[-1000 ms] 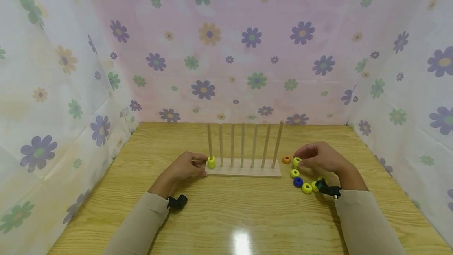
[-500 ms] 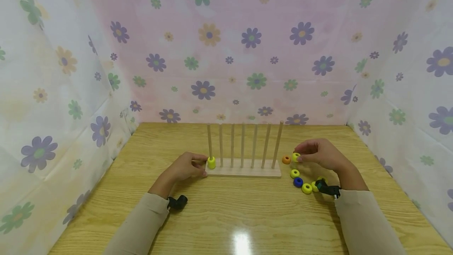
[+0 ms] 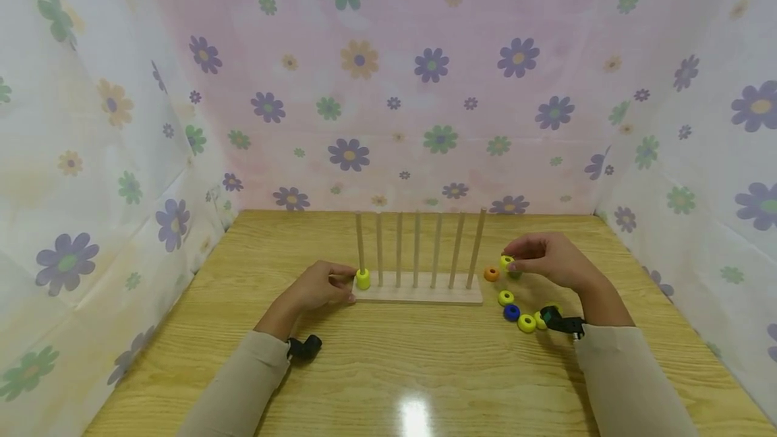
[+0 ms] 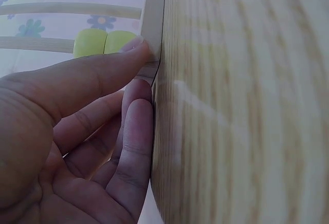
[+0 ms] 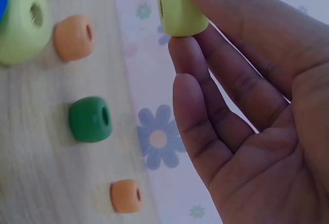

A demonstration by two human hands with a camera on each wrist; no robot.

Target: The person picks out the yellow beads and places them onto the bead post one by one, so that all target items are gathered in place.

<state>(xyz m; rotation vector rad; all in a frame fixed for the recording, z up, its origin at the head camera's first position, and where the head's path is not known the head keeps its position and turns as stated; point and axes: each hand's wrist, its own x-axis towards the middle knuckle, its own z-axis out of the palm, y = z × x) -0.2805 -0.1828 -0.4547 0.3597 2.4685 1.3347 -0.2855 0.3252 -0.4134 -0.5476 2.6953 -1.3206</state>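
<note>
A wooden rack with several upright pegs has a pale base [image 3: 419, 295] flat on the table. Two yellow beads [image 4: 90, 42] are stacked at the bottom of its leftmost peg. My left hand [image 3: 315, 285] grips the left end of the base, thumb beside the beads in the left wrist view. To the right of the rack, my right hand [image 3: 549, 265] pinches a yellow bead [image 5: 182, 8] between thumb and fingers. The bead is raised above the table, its hole showing on one side. Below the hand, a green bead [image 5: 90, 119] lies between two orange ones.
Loose beads curve along the rack's right side: orange [image 3: 492, 274], yellow [image 3: 506, 298], blue [image 3: 512, 313] and another yellow [image 3: 527, 323]. The right wrist camera [image 3: 561, 322] covers part of this group. Floral cloth [image 3: 388, 86] encloses the back and sides of the table.
My right hand has lifted the yellow bead up off the table, away and slightly to the left. A bit of green now shows beneath the hand. The left hand and the rack stay put.
</note>
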